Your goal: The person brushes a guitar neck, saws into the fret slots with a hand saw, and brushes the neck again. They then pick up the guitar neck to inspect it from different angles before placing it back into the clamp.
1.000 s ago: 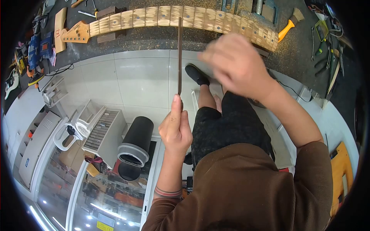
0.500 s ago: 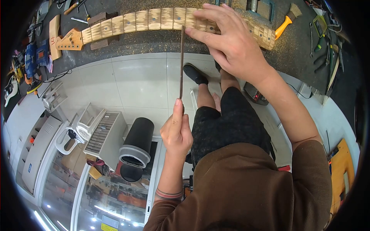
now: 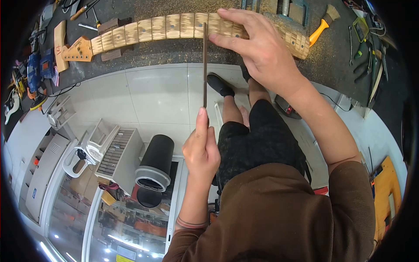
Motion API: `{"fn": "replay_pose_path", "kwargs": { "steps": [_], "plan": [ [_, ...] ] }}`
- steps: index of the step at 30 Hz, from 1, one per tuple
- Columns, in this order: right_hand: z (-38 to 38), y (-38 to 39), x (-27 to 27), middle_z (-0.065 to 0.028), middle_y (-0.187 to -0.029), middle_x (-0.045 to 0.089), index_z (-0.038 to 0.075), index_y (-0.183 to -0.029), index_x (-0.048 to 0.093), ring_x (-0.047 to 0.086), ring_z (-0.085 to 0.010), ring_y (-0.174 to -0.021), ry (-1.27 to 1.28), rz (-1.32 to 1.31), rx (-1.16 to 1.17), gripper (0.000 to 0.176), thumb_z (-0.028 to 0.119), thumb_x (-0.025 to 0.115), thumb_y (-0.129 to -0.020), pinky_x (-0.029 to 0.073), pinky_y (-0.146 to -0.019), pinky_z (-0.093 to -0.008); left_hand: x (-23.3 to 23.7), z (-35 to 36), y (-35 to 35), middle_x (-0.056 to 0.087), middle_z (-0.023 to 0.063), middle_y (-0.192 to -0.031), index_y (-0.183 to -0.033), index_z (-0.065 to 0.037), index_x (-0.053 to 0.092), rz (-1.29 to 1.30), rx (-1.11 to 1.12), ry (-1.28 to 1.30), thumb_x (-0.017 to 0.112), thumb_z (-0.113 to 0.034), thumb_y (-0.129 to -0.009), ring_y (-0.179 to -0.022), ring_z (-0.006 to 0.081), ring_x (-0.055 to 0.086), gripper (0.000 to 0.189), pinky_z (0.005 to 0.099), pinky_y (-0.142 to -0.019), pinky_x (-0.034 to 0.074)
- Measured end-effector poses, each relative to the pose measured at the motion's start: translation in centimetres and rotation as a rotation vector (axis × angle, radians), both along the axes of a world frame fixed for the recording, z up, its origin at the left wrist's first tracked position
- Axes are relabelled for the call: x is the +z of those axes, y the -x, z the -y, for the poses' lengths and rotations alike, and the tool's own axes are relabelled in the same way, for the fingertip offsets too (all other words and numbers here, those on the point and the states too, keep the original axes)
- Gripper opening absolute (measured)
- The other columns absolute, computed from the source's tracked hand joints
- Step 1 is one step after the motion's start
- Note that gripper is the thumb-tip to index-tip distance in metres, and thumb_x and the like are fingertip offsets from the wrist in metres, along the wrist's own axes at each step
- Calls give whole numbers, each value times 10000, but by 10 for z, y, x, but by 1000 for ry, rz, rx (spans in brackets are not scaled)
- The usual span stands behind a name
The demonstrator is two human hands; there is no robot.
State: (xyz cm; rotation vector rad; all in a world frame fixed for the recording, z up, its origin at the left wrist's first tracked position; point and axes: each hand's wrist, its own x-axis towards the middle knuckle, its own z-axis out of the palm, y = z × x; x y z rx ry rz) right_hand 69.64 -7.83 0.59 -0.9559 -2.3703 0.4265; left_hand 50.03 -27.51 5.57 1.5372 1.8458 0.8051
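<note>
A guitar neck [image 3: 159, 28] with a scorched-looking, striped fretboard lies across the bench in the head view, headstock to the left. My left hand [image 3: 200, 153] is closed around the lower end of a long, thin file [image 3: 205, 70], thumb extended along it. The far end of the file lies over the fretboard near its middle. Spanning the neck just right of the file, my right hand [image 3: 266, 52] holds it from above, one fingertip close beside the file. The file's handle end is hidden in my left hand.
Sawdust covers the dark bench [image 3: 161, 50]. A vise [image 3: 286, 8] and a yellow-handled brush [image 3: 321, 30] are behind and right of the neck. Pliers and other tools lie far right; a sander [image 3: 35, 74] is at far left. Below stands a black bin [image 3: 158, 150].
My left hand has pushed the file slightly farther across the fretboard. My right hand stays on the neck. The whole view has shifted a little.
</note>
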Motion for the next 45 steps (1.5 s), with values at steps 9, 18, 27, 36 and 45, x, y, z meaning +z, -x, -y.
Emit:
{"fn": "replay_pose_path", "kwargs": {
  "steps": [9,18,27,36,45],
  "plan": [
    [7,0,13,-281,-1508,610,75,-1298,797,575,-471,-1416,215,-59,-13,406,8,671,-917,473,-1179,-560,-15,-59,-6,789,309,-1187,-1592,5,603,35,-3,-98,648,143,-1003,-852,377,804,606,374,-792,618],
    [9,-1,13,-275,-1480,629,56,-1234,796,599,-464,-1388,205,-79,-21,302,25,666,-963,498,-1152,-550,-14,-89,-15,719,272,-1468,-1618,16,561,71,-10,-26,594,93,-1077,-1307,295,754,548,327,-1017,577],
    [8,-1,13,-269,-1481,630,52,-1222,796,599,-456,-1392,223,-112,-25,299,22,667,-953,491,-1163,-553,-19,-28,-5,716,280,-1461,-1612,39,555,-39,-44,-63,598,97,-1072,-1235,295,785,545,318,-962,583],
    [9,1,24,-264,-1495,626,54,-1220,786,588,-449,-1422,215,22,-37,299,14,680,-943,488,-1176,-542,-20,41,8,792,270,-1035,-1585,48,592,-45,-25,0,643,146,-1004,-716,207,699,591,298,-710,553],
    [26,6,23,-49,-1164,725,112,-1123,788,688,-256,-1187,46,44,130,334,32,760,-800,409,-1292,-543,-12,51,3,759,174,-908,-1578,75,591,-66,26,-159,612,182,-984,-633,161,571,604,243,-668,500]
  ]
}}
